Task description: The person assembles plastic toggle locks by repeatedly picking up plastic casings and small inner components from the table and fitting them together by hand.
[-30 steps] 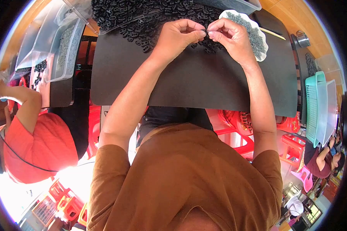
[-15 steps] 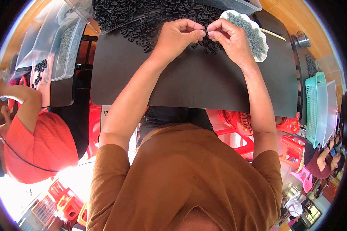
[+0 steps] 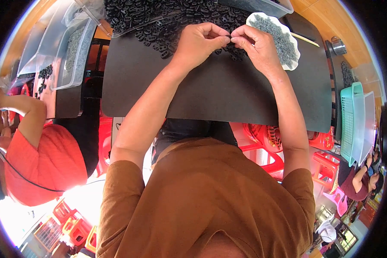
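One small black piece [image 3: 229,37] is near twelve o'clock, clamped between the fingers [image 3: 221,41] of left hand [image 3: 194,44] and right hand [image 3: 263,48]; where its long axis points, I cannot tell. From it, at eleven o'clock, spreads a heap of black holed pieces [image 3: 189,19] on the smooth dark surface [image 3: 137,81]; at three, a white wavy-rimmed dish [image 3: 293,66]. Both wrists bend inward.

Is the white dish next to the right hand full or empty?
It looks full: small grey pieces cover the white dish almost to its wavy rim. Their depth I cannot tell.
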The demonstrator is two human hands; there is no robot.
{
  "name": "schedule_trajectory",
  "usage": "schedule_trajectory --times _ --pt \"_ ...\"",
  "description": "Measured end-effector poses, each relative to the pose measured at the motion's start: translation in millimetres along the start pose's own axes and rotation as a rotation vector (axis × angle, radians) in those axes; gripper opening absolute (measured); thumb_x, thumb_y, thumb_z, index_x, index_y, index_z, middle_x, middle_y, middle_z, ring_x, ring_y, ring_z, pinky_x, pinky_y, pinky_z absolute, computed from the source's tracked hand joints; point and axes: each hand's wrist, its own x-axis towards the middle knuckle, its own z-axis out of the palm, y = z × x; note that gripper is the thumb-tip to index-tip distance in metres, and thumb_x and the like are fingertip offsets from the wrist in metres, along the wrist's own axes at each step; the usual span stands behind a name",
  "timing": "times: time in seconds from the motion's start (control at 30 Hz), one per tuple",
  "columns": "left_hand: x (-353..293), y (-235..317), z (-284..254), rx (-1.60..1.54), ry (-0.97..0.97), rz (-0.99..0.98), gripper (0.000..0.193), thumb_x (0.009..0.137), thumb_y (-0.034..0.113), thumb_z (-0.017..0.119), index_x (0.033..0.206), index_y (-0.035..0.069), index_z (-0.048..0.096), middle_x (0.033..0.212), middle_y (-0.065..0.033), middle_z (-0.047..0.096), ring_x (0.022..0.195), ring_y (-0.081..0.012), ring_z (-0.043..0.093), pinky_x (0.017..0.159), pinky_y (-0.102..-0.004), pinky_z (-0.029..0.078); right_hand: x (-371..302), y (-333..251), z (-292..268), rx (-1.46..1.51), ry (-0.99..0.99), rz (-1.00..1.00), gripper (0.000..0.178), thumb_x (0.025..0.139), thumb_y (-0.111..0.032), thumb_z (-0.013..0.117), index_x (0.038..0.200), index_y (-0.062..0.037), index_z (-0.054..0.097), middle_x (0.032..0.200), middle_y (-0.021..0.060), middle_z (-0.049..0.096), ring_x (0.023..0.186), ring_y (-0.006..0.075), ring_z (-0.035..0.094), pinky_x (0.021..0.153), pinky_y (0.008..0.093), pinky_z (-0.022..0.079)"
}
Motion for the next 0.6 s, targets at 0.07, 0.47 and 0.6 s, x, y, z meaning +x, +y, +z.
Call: schedule_trajectory --times 0.07,0.47,0.6 --pt "0.5 -1.2 -0.9 0.026 0.004 -0.010 0.014 0.082 0.008 0.071 0.093 -0.001 0.069 0.080 -0.0063 0.069 0.074 -0.0098 0.065 0.068 -0.0232 0.053 0.4 0.2 -0.1 0.075 -0.022 0.045 0.008 0.087 -0.008 0.066 0.093 -0.0033 0.064 0.081 0.0062 0.069 0.074 0.0119 0.066 0.067 0.0265 0.051" --pt "0.8 -3.1 0.4 -0.045 -0.008 -0.033 0.015 0.085 0.007 0.071 0.097 0.000 0.069 0.086 -0.0049 0.070 0.076 -0.0086 0.064 0.071 -0.0218 0.052 2.9 -8.6 -1.1 -0.075 -0.007 -0.125 0.010 0.089 -0.014 0.060 0.091 -0.0044 0.059 0.079 0.0123 0.062 0.072 0.0299 0.062 0.064 0.0360 0.046" --pt "-2.0 1.3 4.2 -0.078 0.015 -0.026 0.014 0.082 0.007 0.070 0.092 -0.002 0.069 0.082 -0.0074 0.070 0.073 -0.0101 0.064 0.068 -0.0234 0.053 1.2 -6.5 0.2 -0.196 -0.028 -0.095 0.012 0.091 -0.017 0.056 0.090 -0.0049 0.057 0.080 0.0137 0.061 0.074 0.0337 0.060 0.064 0.0394 0.046"
